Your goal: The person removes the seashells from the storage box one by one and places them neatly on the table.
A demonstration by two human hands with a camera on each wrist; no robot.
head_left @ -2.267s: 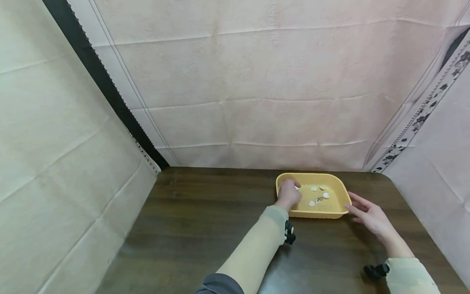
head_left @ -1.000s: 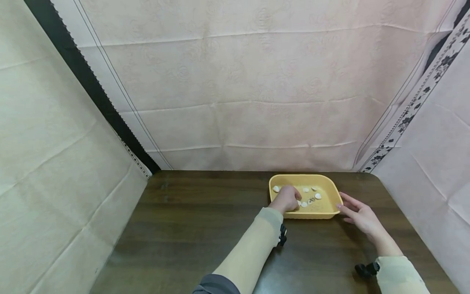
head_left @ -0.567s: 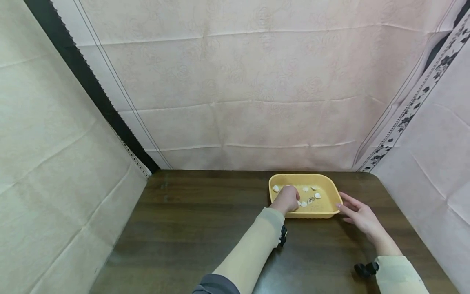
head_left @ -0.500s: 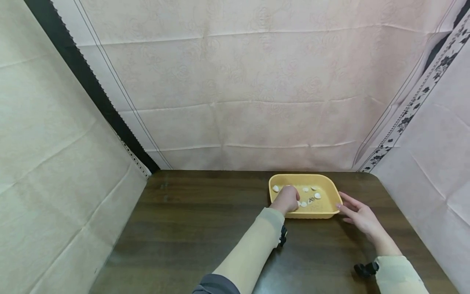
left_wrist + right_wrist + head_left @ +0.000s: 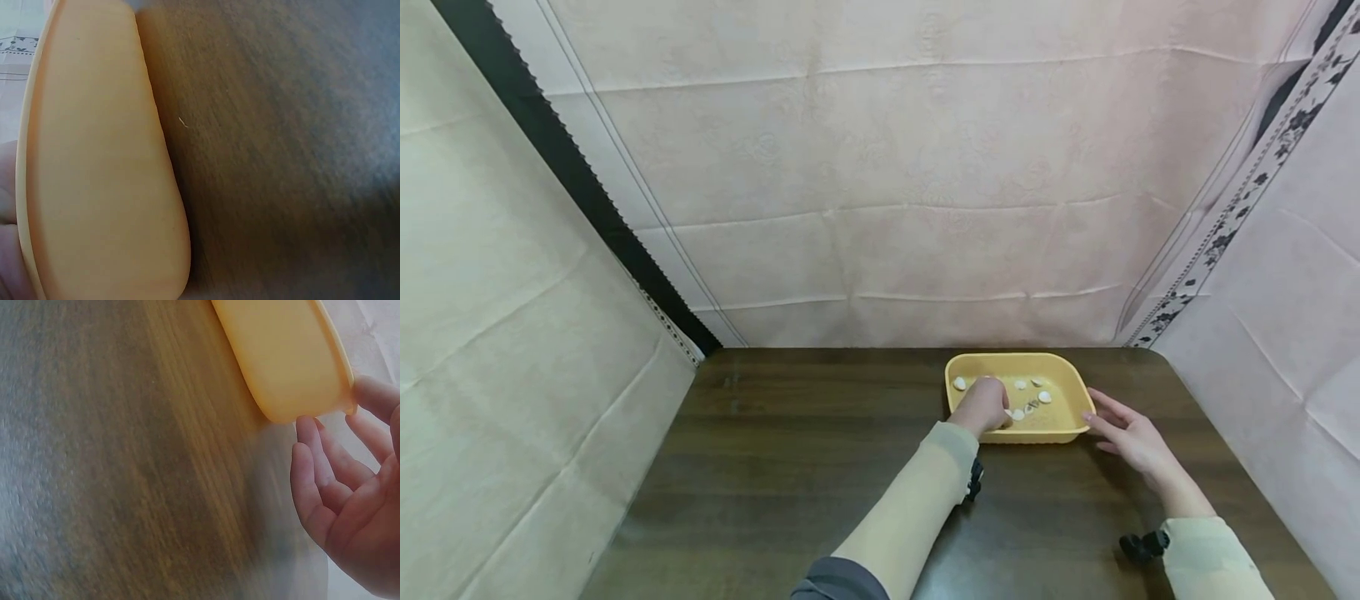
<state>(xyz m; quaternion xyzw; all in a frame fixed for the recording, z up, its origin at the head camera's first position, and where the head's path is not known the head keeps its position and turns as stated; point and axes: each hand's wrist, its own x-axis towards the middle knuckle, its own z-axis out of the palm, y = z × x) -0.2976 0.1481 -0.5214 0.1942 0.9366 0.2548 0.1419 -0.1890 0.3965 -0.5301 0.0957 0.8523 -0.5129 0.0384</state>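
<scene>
A yellow plastic tray (image 5: 1060, 436) stands near the back of the table. Several small white pieces, some shell-like, lie in it, one white piece (image 5: 1044, 397) towards the right. My left hand (image 5: 982, 405) reaches over the front left rim with bent fingers and pinches a small white piece (image 5: 1010, 414) near the tray floor; its fingertips are partly hidden. In the left wrist view the tray's outer wall (image 5: 106, 162) covers most of that hand. My right hand (image 5: 1138, 442) holds the tray's right end, thumb at the rim; the right wrist view has its fingers (image 5: 304, 472) bent below.
The dark wooden table (image 5: 790, 467) stretches to the left and in front of the tray. Pale cloth (image 5: 887, 183) hangs behind it and along both sides. A black wrist camera (image 5: 1142, 547) sits at the right cuff.
Since the oldest frame, my left hand has moved from the tray's left part towards the front, uncovering a white piece at the left. Its fingers have drawn in. My right hand keeps its hold.
</scene>
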